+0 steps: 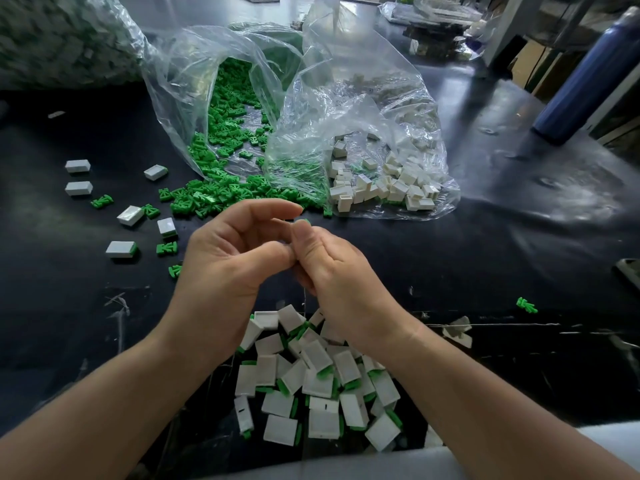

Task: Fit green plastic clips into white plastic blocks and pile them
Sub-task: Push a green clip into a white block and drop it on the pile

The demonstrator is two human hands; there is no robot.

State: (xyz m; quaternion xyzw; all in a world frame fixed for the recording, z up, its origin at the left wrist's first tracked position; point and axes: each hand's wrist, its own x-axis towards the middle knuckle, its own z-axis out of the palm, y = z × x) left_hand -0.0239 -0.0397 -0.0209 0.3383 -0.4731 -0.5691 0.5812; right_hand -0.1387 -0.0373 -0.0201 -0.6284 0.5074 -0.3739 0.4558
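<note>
Fitting step: the right hand (332, 268) has its grip clamped on a small green plastic clip (305, 221), the curled left hand (235, 251) has a grip that cannot be told, and the next move is likely to seat the clip and add it to the near pile of white rectangular plastic blocks (318, 355).

A tall blue bottle (588, 74) is stood near the right edge of the black table (519, 244). A clear plastic bag (180, 81) is laid open in the middle, with a second clear bag (381, 98) just beside it. A big full bag (52, 39) is seen at the far left corner.
</note>
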